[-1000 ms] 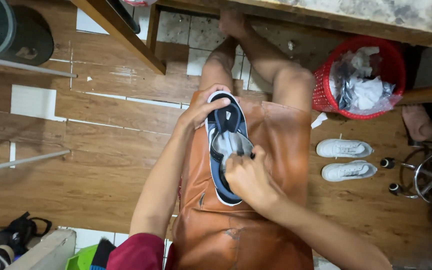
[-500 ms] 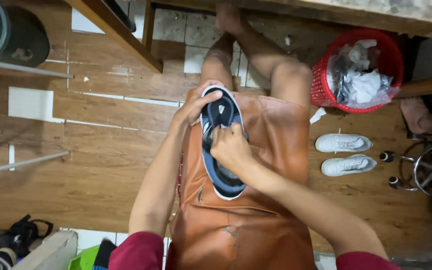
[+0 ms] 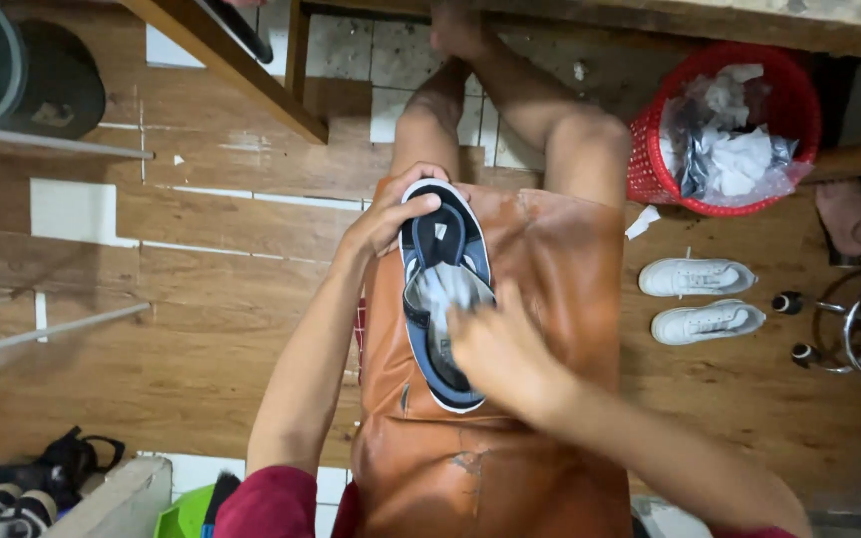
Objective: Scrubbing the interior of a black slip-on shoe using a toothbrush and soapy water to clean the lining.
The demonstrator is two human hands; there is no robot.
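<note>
Fingers of the left hand (image 3: 391,214) clasp the toe of a dark blue, white-soled sneaker (image 3: 442,289) lying on the brown leather apron (image 3: 550,299), steadying it while the right hand (image 3: 495,349) presses pale paper stuffing (image 3: 442,289) inside, its grip unclear.

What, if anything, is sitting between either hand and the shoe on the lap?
Nothing visible does. The left hand already grips the far end of the blue and black shoe, and the right hand rests on its opening, against the pale paper inside. The shoe lies on the brown apron.
</note>
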